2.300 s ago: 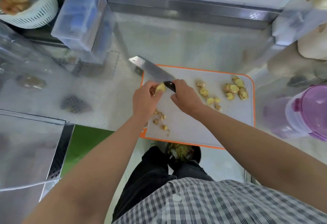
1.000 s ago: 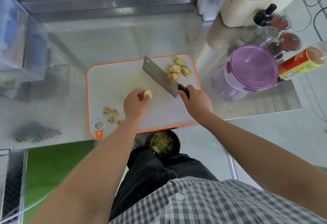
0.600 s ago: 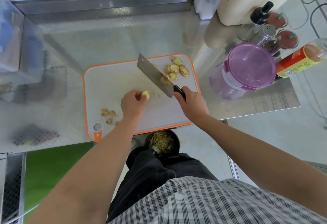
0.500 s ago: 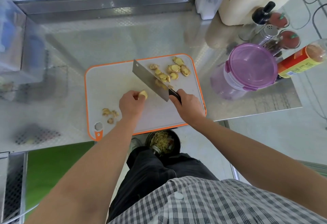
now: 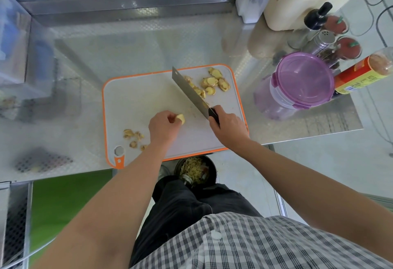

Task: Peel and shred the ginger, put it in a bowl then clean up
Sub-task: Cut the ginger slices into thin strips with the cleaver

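A white cutting board with an orange rim (image 5: 148, 90) lies on the steel counter. My left hand (image 5: 162, 127) pinches a small peeled ginger piece (image 5: 180, 118) near the board's middle. My right hand (image 5: 228, 127) grips the black handle of a cleaver (image 5: 189, 92), whose blade slants up and left, resting beside a pile of ginger slices (image 5: 209, 83) at the board's far right corner. Brownish ginger peels (image 5: 134, 139) lie at the board's near left.
A purple-lidded container (image 5: 302, 81) stands right of the board, with spice bottles (image 5: 319, 34) and a red-labelled jar (image 5: 361, 73) behind it. A black bin with scraps (image 5: 195, 172) sits below the counter edge. Clear plastic boxes (image 5: 19, 51) stand at the left.
The view swung from the counter's left side toward the right. The cleaver swept the cut slices toward the pile at the board's far right. My left hand kept holding the ginger piece.
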`<action>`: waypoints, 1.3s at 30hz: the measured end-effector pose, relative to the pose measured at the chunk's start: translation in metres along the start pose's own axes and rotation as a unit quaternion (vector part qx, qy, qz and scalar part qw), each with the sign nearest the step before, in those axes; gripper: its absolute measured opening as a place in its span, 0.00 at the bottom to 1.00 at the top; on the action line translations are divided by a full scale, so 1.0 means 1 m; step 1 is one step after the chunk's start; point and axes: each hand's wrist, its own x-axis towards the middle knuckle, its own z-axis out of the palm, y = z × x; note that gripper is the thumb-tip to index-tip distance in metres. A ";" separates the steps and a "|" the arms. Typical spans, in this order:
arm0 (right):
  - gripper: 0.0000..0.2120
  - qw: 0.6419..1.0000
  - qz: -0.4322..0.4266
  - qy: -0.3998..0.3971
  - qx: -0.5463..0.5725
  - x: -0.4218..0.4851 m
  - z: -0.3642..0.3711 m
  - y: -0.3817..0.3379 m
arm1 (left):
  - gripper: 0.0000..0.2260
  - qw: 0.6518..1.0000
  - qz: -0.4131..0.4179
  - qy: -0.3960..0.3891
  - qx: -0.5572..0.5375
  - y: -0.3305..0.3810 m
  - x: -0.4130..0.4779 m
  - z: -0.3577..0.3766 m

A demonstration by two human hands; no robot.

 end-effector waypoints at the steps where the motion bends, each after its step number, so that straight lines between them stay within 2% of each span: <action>1: 0.12 1.000 -0.009 -0.007 -0.003 0.001 0.000 -0.004 | 0.04 1.000 0.000 0.002 -0.007 -0.001 -0.001 0.000; 4: 0.05 1.000 -0.005 -0.015 0.008 0.011 -0.002 -0.016 | 0.05 0.999 0.006 0.009 -0.037 -0.004 -0.006 -0.002; 7: 0.06 1.000 0.004 -0.003 0.016 0.021 -0.003 -0.020 | 0.04 0.999 0.024 -0.008 -0.037 -0.005 -0.008 -0.002; 11: 0.06 0.998 -0.030 0.046 0.016 0.014 -0.002 -0.017 | 0.04 0.999 0.033 -0.014 -0.018 -0.009 -0.010 0.002; 14: 0.05 0.998 -0.040 0.031 0.029 0.006 0.003 -0.015 | 0.03 1.000 0.031 0.004 0.002 -0.011 -0.013 0.002; 17: 0.10 0.998 -0.060 -0.002 0.036 0.002 0.011 -0.018 | 0.04 1.000 0.016 0.018 -0.016 -0.013 -0.013 0.001; 19: 0.09 0.998 -0.060 -0.012 0.033 0.002 0.016 -0.020 | 0.05 0.999 0.005 0.023 -0.024 -0.014 -0.013 0.000; 26: 0.04 0.999 -0.022 0.020 0.014 0.004 0.014 -0.006 | 0.06 1.000 0.014 0.014 -0.014 -0.015 -0.008 0.001; 29: 0.06 0.999 -0.025 0.022 0.016 0.004 0.011 -0.005 | 0.05 1.000 0.017 0.011 0.005 -0.013 -0.008 0.003; 33: 0.06 0.997 -0.033 0.039 0.058 0.005 0.008 -0.009 | 0.04 0.995 0.032 0.038 0.081 -0.012 -0.008 0.002; 35: 0.08 0.995 -0.032 0.053 0.084 0.008 0.005 -0.010 | 0.06 0.995 0.039 0.058 0.078 -0.011 -0.006 0.000; 39: 0.09 0.981 0.030 0.058 0.185 0.018 -0.006 -0.008 | 0.07 0.993 0.060 0.065 0.073 -0.004 0.010 -0.007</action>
